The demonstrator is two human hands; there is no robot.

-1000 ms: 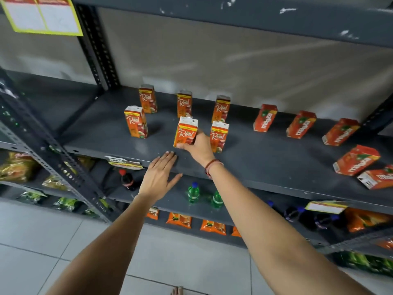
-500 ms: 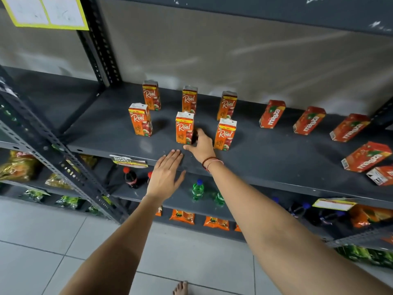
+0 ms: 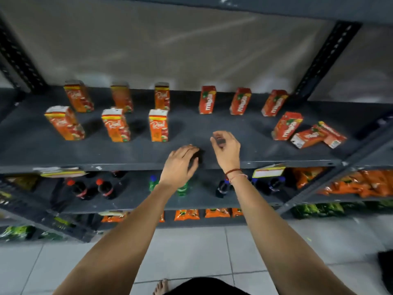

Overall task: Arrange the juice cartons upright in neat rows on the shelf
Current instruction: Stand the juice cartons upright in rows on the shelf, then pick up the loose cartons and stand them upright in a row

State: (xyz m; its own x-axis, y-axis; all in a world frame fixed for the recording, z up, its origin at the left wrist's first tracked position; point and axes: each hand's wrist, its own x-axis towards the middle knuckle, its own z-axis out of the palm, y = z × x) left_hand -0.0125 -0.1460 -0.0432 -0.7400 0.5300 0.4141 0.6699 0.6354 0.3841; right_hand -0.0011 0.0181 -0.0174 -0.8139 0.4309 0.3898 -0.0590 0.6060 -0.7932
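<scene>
The right hand [image 3: 225, 146], loosely cupped and empty, hovers over the shelf [image 3: 191, 128] with the toppled cartons [image 3: 318, 136] off at its 3 o'clock — long axes flat on the shelf — so it sits nearer them than the spread, empty left hand [image 3: 180, 162].

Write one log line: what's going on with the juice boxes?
left hand: empty, on shelf | right hand: empty | two Maaza cartons lying flat

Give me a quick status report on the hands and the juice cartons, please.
Left hand and right hand open, empty, over the grey metal shelf. Ten orange cartons upright; two orange-red cartons lying flat at right. Nothing in the way.
</scene>
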